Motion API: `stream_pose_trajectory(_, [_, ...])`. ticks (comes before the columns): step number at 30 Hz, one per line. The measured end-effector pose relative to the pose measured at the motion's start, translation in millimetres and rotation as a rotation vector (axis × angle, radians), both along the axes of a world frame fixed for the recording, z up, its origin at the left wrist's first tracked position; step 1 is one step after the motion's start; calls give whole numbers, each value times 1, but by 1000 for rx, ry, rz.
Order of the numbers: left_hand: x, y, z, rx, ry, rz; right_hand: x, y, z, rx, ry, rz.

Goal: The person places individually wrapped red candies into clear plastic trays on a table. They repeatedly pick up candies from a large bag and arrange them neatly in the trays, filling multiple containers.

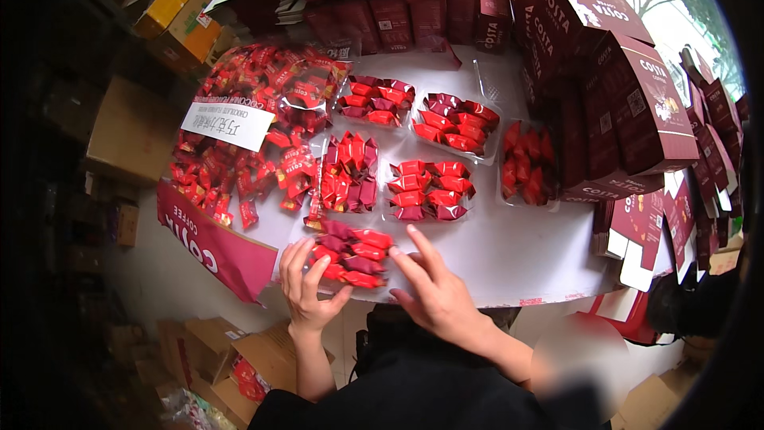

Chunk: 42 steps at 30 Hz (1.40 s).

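A clear plastic tray of candies in red and dark-red wrappers (353,255) is at the table's front edge, slightly blurred. My left hand (311,289) grips its left end, with the fingers over the side and the thumb at the near edge. On the right, my right hand (439,292) has its fingers spread, and one fingertip meets the tray's right edge. Just beyond lie a filled tray (431,190) and another filled tray (350,173). Farther back are a tray (376,100) and a tray (458,124), with one more tray (528,161) by the boxes.
A large heap of wrapped candies (239,161), partly under clear bags, covers the table's left side. Dark-red Costa Coffee boxes (641,101) are stacked at right and along the back. A dark-red carton piece (215,245) overhangs the front-left edge. Cardboard boxes (239,346) stand on the floor.
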<state>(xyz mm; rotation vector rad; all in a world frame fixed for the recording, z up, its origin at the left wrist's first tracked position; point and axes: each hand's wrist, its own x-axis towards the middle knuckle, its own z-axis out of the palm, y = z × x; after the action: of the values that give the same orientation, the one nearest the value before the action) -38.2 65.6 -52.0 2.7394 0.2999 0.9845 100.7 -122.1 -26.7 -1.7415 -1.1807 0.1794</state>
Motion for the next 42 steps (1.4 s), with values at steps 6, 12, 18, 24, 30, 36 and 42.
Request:
stream_pose_trajectory(6, [8, 4, -2, -53, 54, 39, 6, 6, 2, 59, -55, 78])
stream_pose_trajectory(12, [17, 4, 0, -105, 56, 45, 86, -9, 58, -73, -556, -109])
stream_pose_trajectory(18, [13, 6, -1, -61, 24, -39, 181, 50, 60, -549, -693, -441])
stream_pose_trajectory(24, [11, 9, -1, -85, 1, -116, 212, 82, 51, -818, -480, -484])
stream_pose_trajectory(30, [11, 10, -3, -79, -9, -179, 186, 65, 86, -328, -738, -503])
stream_pose_trajectory(36, [16, -11, 11, -111, 26, -300, 137, 28, 102, 178, -557, -427])
stream_pose_trajectory(42, [40, -50, 12, -139, 11, -403, 80, -51, 48, 353, -99, -469])
